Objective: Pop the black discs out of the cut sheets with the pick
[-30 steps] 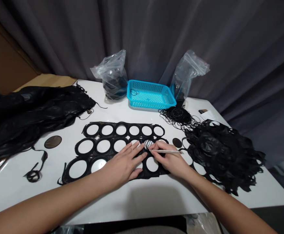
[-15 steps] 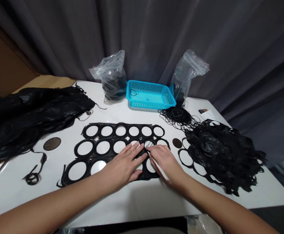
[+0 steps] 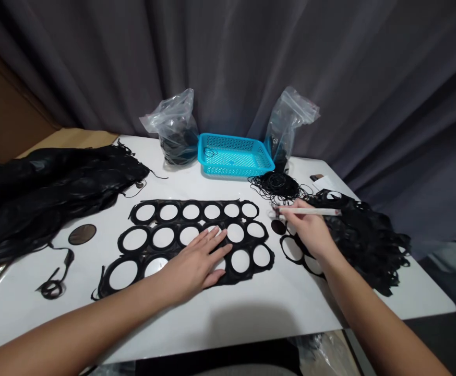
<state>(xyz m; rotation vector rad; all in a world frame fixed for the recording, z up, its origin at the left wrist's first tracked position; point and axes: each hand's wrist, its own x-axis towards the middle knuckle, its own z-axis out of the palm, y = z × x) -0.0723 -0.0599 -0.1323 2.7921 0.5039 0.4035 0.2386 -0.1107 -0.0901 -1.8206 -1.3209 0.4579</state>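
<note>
A black rubber sheet point(image 3: 200, 224) punched with rows of round holes lies flat on the white table point(image 3: 251, 308). My left hand point(image 3: 196, 263) rests open on it, fingers spread and pressing it down. My right hand point(image 3: 308, 232) is to the right of the sheet, closed round a thin white stick point(image 3: 314, 211) that points left. Its tip is near a pile of loose black rubber rings point(image 3: 277, 187). A small black disc point(image 3: 278, 226) lies just below the stick's tip.
A blue plastic basket point(image 3: 231, 155) stands at the back between two clear bags point(image 3: 175, 128) point(image 3: 286, 125) holding black parts. Heaps of black rubber scrap lie at left point(image 3: 48, 188) and right point(image 3: 369, 240). A dark disc point(image 3: 82, 234) and a scrap strip point(image 3: 56, 277) lie front left.
My right hand left the sheet and moved right and back toward the ring pile, with the white stick in it. The left hand stayed flat on the sheet.
</note>
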